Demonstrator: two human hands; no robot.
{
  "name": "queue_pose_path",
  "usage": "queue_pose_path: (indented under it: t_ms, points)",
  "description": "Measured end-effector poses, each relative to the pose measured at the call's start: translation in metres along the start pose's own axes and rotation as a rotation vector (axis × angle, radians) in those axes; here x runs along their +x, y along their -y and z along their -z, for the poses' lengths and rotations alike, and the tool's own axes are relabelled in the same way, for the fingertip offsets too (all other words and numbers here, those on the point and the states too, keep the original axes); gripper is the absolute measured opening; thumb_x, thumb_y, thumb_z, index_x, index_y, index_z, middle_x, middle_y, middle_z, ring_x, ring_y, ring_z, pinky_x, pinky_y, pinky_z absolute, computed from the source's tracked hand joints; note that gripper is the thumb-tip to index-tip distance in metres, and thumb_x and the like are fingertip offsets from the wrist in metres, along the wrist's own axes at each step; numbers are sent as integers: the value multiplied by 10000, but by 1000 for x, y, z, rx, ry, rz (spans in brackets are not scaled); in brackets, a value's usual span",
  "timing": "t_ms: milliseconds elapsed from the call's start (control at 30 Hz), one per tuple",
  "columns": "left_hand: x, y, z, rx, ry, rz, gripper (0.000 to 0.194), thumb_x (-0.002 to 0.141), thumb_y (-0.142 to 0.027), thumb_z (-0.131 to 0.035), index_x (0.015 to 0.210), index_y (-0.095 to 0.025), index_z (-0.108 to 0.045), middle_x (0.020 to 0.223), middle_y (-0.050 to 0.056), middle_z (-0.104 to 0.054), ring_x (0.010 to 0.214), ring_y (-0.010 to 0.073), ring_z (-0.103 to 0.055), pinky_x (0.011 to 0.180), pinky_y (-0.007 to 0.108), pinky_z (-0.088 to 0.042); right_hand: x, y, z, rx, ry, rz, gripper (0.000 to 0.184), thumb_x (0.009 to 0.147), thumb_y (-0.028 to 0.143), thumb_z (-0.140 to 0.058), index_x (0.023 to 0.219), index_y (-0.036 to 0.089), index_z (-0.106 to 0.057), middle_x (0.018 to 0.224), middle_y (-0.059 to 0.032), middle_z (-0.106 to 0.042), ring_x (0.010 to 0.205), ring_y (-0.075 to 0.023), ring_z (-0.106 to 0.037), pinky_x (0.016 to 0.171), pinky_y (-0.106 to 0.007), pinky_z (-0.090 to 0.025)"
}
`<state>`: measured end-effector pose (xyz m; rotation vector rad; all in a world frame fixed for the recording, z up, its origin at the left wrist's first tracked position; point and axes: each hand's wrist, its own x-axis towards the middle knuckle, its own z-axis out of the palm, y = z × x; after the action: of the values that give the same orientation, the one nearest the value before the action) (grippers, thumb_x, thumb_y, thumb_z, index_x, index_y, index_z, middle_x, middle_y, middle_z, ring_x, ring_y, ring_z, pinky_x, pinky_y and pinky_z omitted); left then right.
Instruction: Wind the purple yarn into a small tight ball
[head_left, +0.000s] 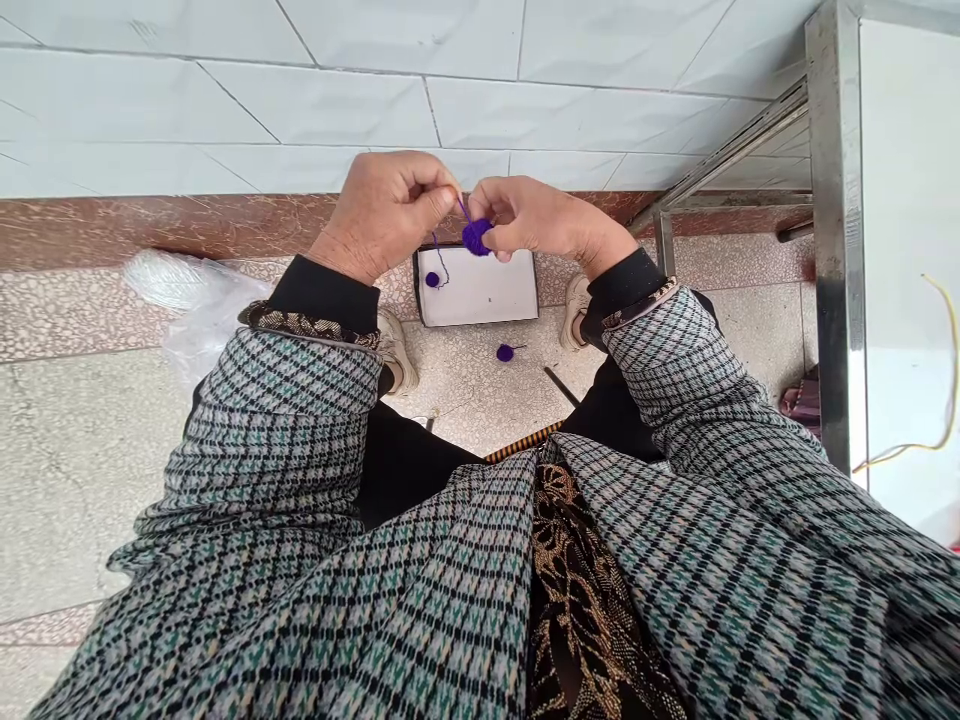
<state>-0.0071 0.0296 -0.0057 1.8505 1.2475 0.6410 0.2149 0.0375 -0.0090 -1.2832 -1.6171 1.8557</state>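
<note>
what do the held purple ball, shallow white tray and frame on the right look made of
Held purple ball: probably yarn, matte, with a strand leading off. White tray: perhaps card or plastic, by its smooth, even floor. Frame: likely metal, for its grey, scuffed sheen.

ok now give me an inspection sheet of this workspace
Surface: speckled floor with a shallow white box on it
Job's things: larger purple yarn ball held up; one small ball in the box, another small ball on the floor
Clutter: clear plastic bag at left; dark stick-like piece near the legs
Hands: left hand pinches a purple strand; right hand grips the larger ball
Cables: yellow cord-like strand at right, type unclear
Surroundings: tiled wall ahead; metal frame at right
</note>
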Motion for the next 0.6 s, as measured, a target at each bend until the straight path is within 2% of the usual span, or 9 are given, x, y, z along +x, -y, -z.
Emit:
queue_pose_path:
  t_ms: [133, 233, 300, 400, 467, 600]
  points:
    - [3, -4, 0, 95, -22, 134, 210, 1032, -222, -689, 835, -211, -618, 699, -47, -487, 764, 138, -442, 781, 341, -406, -4, 9, -5, 323, 35, 71, 309, 987, -67, -699, 904, 213, -596, 831, 37, -663, 619, -84, -609, 595, -162, -579]
    - [5, -1, -7, 53, 83, 115, 213, 1045, -206, -646, 834, -209, -623, 665, -54, -477, 741, 133, -440, 740, 329, -399, -2, 16, -7, 561, -126, 155, 262, 1134, -14, -566, 1055, 230, -515, 827, 74, -625, 649, -79, -613, 685, -165, -607]
    - [5, 2, -14, 28, 177, 33, 177, 1009, -184, -621, 834, -194, -649, 680, -47, -518, 716, 130, -457, 725, 320, -397, 0, 18, -6, 617, -252, 187, 216, 1140, 22, -552, 1127, 237, -527, 847, 72, -615, 714, -82, -612, 740, -160, -602]
    - [4, 6, -21, 29, 284, -69, 160, 956, -197, -602, 838, -182, -708, 696, -16, -562, 671, 150, -502, 704, 322, -415, 2, 17, -6, 524, -332, 135, 210, 1039, 57, -690, 1050, 248, -602, 905, 45, -630, 750, -98, -615, 755, -169, -606]
    - [3, 8, -22, 20, 320, -88, 178, 953, -221, -607, 845, -183, -744, 705, 3, -602, 682, 173, -562, 712, 322, -446, 3, 14, -8, 396, -360, 58, 265, 1015, 12, -720, 950, 239, -598, 850, 40, -614, 696, -102, -579, 688, -166, -579]
    - [2, 12, -17, 11, 261, -86, 180, 951, -256, -652, 846, -183, -778, 742, 20, -666, 739, 193, -624, 753, 324, -487, 5, 5, -9, 200, -322, -51, 340, 961, -78, -729, 869, 221, -597, 753, 32, -609, 656, -111, -529, 577, -162, -484]
